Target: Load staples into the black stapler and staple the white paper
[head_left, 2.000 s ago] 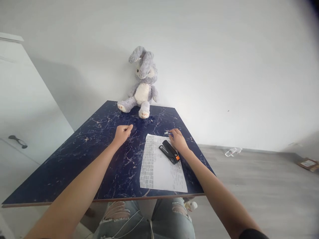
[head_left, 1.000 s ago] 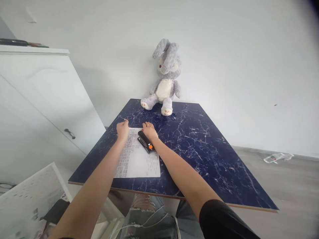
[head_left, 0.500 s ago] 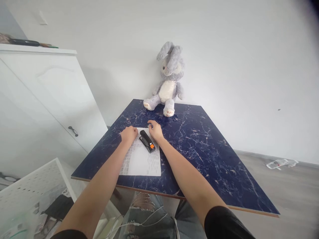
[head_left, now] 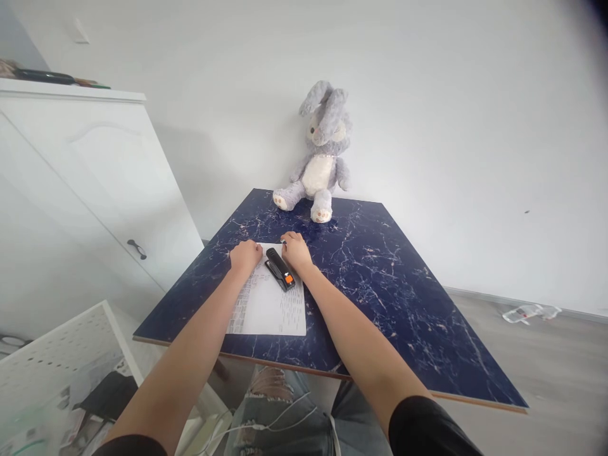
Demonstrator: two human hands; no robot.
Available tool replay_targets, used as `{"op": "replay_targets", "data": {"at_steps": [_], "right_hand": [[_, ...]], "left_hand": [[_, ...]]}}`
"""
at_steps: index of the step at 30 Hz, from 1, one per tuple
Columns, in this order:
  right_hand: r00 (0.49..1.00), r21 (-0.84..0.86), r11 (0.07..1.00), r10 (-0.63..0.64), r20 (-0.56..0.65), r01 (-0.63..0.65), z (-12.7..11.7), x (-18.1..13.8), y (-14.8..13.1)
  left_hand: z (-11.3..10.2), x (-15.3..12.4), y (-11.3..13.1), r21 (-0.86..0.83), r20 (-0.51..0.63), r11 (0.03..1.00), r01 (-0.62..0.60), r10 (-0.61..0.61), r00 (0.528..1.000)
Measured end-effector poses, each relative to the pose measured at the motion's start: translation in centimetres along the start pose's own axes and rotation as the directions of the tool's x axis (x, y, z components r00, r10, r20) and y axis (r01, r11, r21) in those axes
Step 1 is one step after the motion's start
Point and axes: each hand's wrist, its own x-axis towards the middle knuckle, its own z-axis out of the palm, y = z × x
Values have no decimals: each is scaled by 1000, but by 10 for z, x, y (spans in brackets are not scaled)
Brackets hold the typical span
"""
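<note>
A printed sheet of paper lies flat on the blue marble-patterned table. On its upper half rests a black stapler with an orange patch at its near end. My left hand is curled closed at the paper's upper left edge; whatever its fingers may hold is hidden. Closed beside the upper right corner, my right hand has a tiny shiny thing at its fingertips, too small to name. The stapler lies between both hands, close to the right one.
A grey plush rabbit sits at the table's back edge against the wall. To the left stand a white cabinet and a white perforated bin with items inside. White cables cross my lap. Clear plastic packaging lies on the floor.
The fingers of my right hand have lowered slightly and drawn in closer around the tiny shiny thing. My left hand, the paper and the stapler stay in place.
</note>
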Motion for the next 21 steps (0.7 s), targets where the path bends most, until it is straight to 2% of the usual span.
{"op": "replay_targets", "data": {"at_steps": [7,9,11,12,14,17,21], "right_hand": [[974,20,989,-148,173,147,9,2,-1],[987,70,992,-117,110,110,3,3,-4],[1000,153,988,-3,-5,4,-8,4,-10],[998,204,978,57,-22,-51,-14,4,-14],[992,295,949,97,77,-115,-25,1,-27],[955,363,929,-46,293,-66,-33,-9,-45],[930,274,961,-79,360,-24,-41,-31,-49]], "left_hand": [[1,1,0,30,2,998,-55,55,998],[0,1,0,34,6,997,-65,65,998],[0,1,1,36,7,997,-65,65,998],[-1,1,2,37,8,997,-62,62,998],[-2,1,2,34,22,998,-54,54,998],[-3,3,0,5,82,999,-54,54,995],[-3,7,-7,-94,28,995,-36,39,999]]}}
